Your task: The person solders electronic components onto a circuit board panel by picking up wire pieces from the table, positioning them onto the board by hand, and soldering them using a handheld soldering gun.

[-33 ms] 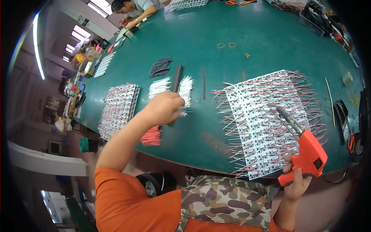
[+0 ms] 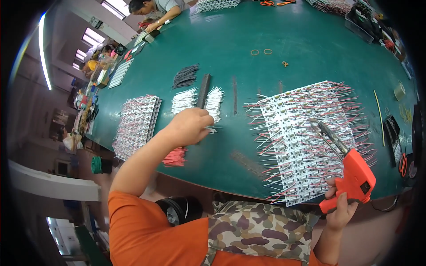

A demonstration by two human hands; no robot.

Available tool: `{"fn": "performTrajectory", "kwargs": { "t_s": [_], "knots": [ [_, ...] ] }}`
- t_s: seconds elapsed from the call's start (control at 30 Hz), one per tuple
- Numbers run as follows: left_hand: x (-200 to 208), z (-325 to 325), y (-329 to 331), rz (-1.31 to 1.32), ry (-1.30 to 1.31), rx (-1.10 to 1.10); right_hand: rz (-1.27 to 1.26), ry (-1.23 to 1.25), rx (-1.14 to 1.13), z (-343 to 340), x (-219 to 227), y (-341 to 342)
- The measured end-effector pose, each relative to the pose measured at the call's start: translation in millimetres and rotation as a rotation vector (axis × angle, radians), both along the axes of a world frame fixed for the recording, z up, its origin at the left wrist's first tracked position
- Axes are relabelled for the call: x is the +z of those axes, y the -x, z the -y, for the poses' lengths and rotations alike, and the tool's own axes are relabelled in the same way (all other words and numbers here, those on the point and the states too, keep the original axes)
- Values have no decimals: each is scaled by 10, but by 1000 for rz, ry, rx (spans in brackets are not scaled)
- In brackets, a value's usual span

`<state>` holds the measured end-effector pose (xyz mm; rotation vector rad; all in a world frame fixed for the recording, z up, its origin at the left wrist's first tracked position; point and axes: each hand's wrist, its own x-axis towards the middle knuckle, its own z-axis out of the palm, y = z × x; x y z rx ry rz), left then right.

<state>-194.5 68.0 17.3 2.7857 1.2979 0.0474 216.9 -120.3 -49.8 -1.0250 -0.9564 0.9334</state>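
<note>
My left hand (image 2: 190, 126) is closed, fingertips pressed together over the near end of a dark bar (image 2: 204, 91). Whether it pinches anything is hidden. White wires lie in two bundles, one on the left (image 2: 183, 100) and one on the right (image 2: 214, 104) of the bar. Red wires (image 2: 175, 157) lie partly under my left wrist, and black wires (image 2: 185, 76) beyond the white ones. My right hand (image 2: 341, 213) grips a red soldering gun (image 2: 355, 175). Its metal tip is over a panel of white circuit boards (image 2: 288, 146) with red and white wires sticking out both sides.
A stack of wired boards (image 2: 136, 126) stands at the left table edge. Rubber bands (image 2: 254, 52), a tape roll (image 2: 399, 91) and orange-handled scissors (image 2: 403, 165) lie on the green table (image 2: 248, 26). Across it, a co-worker (image 2: 157, 11) handles small parts.
My left hand has shifted very slightly toward me, covering a little more of the red wires. My right hand and the soldering gun stay in place.
</note>
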Motion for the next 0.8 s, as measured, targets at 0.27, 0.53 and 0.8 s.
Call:
{"fn": "performTrajectory", "kwargs": {
  "t_s": [0.27, 0.53, 0.8],
  "knots": [
    [-140, 112, -94, -106, -100, -254, 14, 3, 25, 15, 72, 73],
    [-58, 288, 124, -85, -191, -150, 26, 9, 3, 58, 16, 3],
    [-191, 264, 172, -82, -96, -78, -28, 37, 19, 31, 72, 37]
  ]
}}
